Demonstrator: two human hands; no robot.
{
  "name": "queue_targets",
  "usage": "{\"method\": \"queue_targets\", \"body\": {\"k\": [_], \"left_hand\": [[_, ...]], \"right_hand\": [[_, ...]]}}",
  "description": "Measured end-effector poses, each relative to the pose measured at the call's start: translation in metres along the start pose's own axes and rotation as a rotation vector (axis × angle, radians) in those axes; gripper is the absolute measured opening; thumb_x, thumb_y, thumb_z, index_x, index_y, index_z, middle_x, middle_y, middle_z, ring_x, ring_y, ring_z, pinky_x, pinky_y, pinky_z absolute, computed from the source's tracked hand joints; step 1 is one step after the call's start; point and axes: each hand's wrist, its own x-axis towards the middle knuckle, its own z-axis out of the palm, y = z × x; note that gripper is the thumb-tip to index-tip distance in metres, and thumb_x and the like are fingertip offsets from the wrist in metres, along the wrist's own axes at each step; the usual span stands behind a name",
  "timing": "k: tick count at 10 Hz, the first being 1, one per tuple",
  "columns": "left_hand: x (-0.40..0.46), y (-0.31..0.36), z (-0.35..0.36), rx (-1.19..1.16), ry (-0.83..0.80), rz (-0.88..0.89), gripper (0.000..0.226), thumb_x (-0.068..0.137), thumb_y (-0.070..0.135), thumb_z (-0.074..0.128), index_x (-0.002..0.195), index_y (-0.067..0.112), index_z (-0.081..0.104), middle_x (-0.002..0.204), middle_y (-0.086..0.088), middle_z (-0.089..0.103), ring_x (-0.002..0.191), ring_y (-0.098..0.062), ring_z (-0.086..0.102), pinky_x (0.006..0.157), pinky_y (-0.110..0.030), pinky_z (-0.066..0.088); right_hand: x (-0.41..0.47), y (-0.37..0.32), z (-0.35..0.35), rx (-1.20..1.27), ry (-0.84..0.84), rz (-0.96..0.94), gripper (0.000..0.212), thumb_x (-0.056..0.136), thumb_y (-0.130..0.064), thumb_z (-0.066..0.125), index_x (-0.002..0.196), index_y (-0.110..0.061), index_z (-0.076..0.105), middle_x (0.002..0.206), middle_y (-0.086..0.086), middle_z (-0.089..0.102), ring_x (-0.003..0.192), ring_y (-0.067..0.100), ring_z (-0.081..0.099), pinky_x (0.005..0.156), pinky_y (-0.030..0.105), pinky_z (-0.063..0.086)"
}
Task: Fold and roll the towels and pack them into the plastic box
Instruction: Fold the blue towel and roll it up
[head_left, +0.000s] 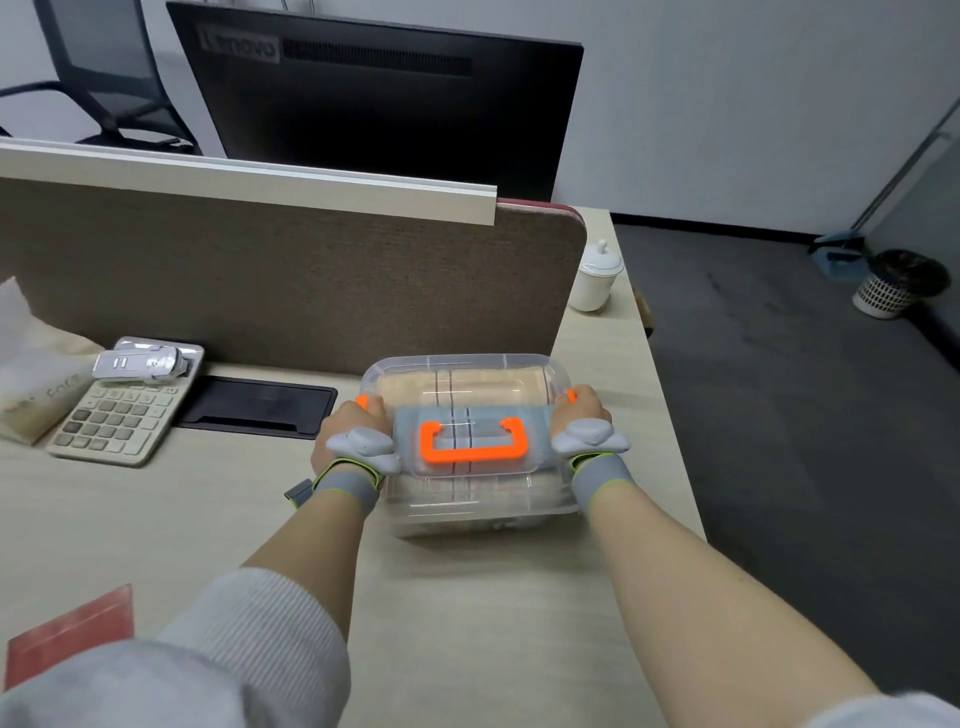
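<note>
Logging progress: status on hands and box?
Left hand and right hand grip orange latches. Plastic box lidded, towels inside. Nothing obstructing.

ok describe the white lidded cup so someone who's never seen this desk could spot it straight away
Start at the brown fabric desk divider and follow it to its rounded right end. Just past that end, near the desk's far right edge, stands the white lidded cup. It is the only ceramic-looking thing there, topped by a small knob, well behind the clear plastic box.

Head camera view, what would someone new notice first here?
Probably the clear plastic box at the desk's right side, lid on, with its bright orange handle and rolled towels inside. The left hand and right hand grip its two ends at the orange latches.
</note>
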Motion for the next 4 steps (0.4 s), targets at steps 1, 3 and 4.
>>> {"method": "queue_targets", "body": {"k": [1,3,4], "left_hand": [[0.003,-0.003,0.005,0.016,-0.019,-0.008,0.035,0.1,0.023,0.042,0.117,-0.003,0.058,0.117,-0.021,0.062,0.109,-0.037,0.059,0.086,-0.041,0.046],[-0.009,-0.004,-0.032,0.175,-0.166,0.103,0.037,0.097,0.017,0.044,0.131,0.003,0.044,0.136,-0.013,0.047,0.126,-0.028,0.048,0.1,-0.032,0.042],[-0.011,-0.004,-0.043,0.121,-0.256,0.095,0.04,0.099,0.02,0.039,0.137,0.008,0.037,0.145,-0.006,0.038,0.135,-0.022,0.038,0.109,-0.029,0.032]], "right_hand": [[-0.006,-0.002,0.005,-0.074,0.04,-0.015,0.033,0.099,-0.014,0.035,0.13,-0.006,0.043,0.135,0.017,0.052,0.125,0.033,0.05,0.097,0.032,0.041],[-0.014,-0.014,0.008,-0.181,0.033,-0.145,0.054,0.096,-0.006,0.038,0.145,0.002,0.019,0.153,0.018,0.025,0.143,0.03,0.026,0.112,0.035,0.027],[-0.018,-0.015,0.008,-0.251,0.05,-0.233,0.078,0.088,-0.02,0.06,0.15,-0.007,0.013,0.158,0.012,0.009,0.147,0.025,0.008,0.119,0.034,0.015]]}}
